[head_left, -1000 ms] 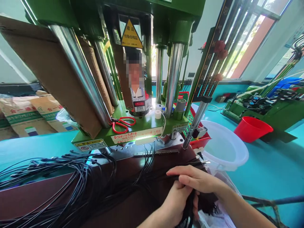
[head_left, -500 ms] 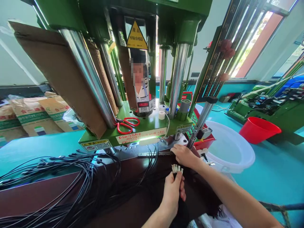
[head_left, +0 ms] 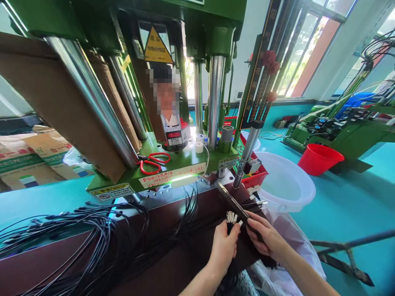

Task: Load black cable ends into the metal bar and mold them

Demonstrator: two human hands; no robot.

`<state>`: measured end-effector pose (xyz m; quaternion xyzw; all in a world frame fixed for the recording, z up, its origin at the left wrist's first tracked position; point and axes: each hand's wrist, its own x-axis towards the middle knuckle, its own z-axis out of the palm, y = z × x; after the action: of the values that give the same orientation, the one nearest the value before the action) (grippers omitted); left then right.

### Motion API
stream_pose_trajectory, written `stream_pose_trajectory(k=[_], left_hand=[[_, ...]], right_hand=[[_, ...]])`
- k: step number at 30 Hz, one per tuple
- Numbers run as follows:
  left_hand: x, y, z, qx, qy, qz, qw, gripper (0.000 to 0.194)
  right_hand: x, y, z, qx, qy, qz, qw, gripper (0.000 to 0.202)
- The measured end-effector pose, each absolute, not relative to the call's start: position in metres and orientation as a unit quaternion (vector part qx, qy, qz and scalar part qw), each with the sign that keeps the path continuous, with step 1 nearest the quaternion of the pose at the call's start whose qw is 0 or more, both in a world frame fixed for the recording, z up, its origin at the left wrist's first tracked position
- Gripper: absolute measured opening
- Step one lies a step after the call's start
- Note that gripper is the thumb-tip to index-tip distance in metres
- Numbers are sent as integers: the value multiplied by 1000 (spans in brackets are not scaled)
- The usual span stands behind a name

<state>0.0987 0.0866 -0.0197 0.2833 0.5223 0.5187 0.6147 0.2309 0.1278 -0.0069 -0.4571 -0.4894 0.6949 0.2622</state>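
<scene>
My left hand [head_left: 222, 246] is closed around a bundle of black cables, and their silvery plugs [head_left: 232, 217] stick up above the fingers. Just to the right, my right hand [head_left: 268, 237] grips the near end of a long, narrow metal bar [head_left: 232, 200]. The bar slants away from me, its far end by the press's metal bed. It passes close to the plugs; whether they touch I cannot tell. Black cables [head_left: 108, 230] lie in a thick tangle across the dark brown tabletop [head_left: 40, 269] on the left. Several more [head_left: 191, 199] hang from the front of the press.
The green press [head_left: 224, 162] stands ahead, with red-handled scissors [head_left: 154, 161] on its ledge and cardboard [head_left: 64, 111] leaning at its left. At the right are a white tub [head_left: 284, 181], a red bucket [head_left: 321, 159] and a metal frame [head_left: 348, 250].
My right hand has come back toward me with the bar, which lay crosswise at the press and now slants. My left hand still holds the cables. The view has shifted right.
</scene>
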Motion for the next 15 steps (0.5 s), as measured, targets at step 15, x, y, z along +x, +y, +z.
stream_pose_trajectory(k=[15], left_hand=[[100, 90, -31, 385, 556, 462, 573, 36]], right_hand=[[219, 115, -27, -413, -492, 640, 421, 41]])
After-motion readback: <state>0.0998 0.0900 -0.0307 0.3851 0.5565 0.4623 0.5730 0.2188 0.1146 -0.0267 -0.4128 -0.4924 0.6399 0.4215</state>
